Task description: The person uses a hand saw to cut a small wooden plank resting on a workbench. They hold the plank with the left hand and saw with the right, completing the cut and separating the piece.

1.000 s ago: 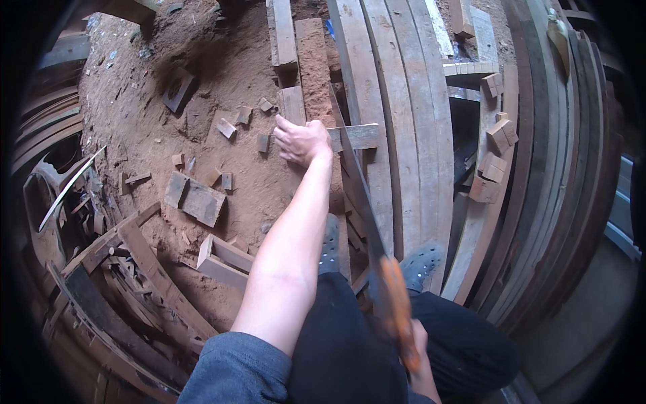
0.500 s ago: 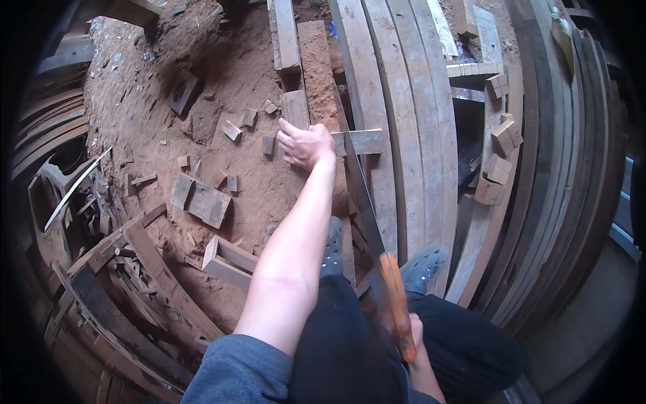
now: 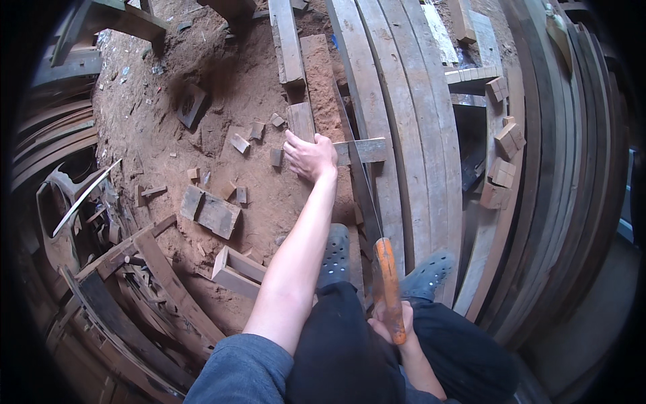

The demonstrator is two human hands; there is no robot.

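Observation:
My right hand (image 3: 391,319) is closed around the orange handle of a handsaw (image 3: 389,276). The saw's long narrow blade runs away from me and crosses a short grey board (image 3: 369,149). That board lies crosswise, its right end resting on the long planks (image 3: 386,101). My left hand (image 3: 311,157) grips the board's left end, fingers curled over it, just left of the blade. Beyond the left hand a wooden block (image 3: 300,120) lies lengthwise. How deep the blade sits in the board cannot be made out.
Small offcuts (image 3: 239,143) and a larger wooden block (image 3: 211,211) lie on sandy ground to the left. Timber frames (image 3: 168,276) stand at the near left. More blocks (image 3: 499,172) sit on a beam at right, beside stacked long boards (image 3: 565,135). My shoes flank the saw.
My right hand and the saw have moved forward, away from me, along the cut line. The left hand stays on the short board. The whole view has shifted slightly.

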